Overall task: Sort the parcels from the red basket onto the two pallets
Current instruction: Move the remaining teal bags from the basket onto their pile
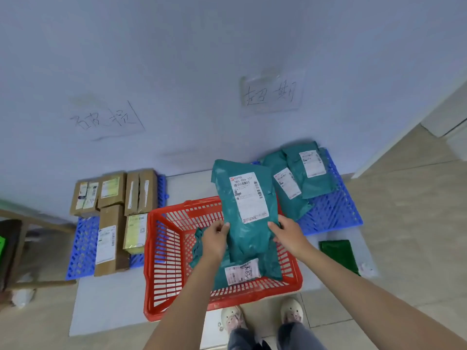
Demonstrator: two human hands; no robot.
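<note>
Two hands hold one teal mailer bag [246, 210] upright above the red basket [161, 251], label side toward the camera. The left hand [214, 239] pinches its lower left edge, thumb on the front and the other fingers curled behind; the right hand [288, 236] grips the lower right edge the same way. The bag's bottom hangs just over the basket's interior, so the step in hand looks like the lift-out and label check that comes before placing.

Inside the basket, at least one more teal mailer [242, 271] lies flat near the front wall, its label up, so the sorting is not finished.

Left of the basket, the blue pallet [83, 246] carries only cardboard boxes [111, 238], packed close together. Right of the basket and behind it, the other blue pallet [338, 210] carries teal mailers [310, 170], overlapping one another. Judging by that split, the held bag most likely belongs on the pallet right of the basket. The next move calls for swinging it rightward and away over the basket's rim, then laying it flat on or beside the bags already there; the soft bag may sag or fold if one hand lets go early.

A dark green packet [338, 256] lies on the floor right of the basket.
</note>
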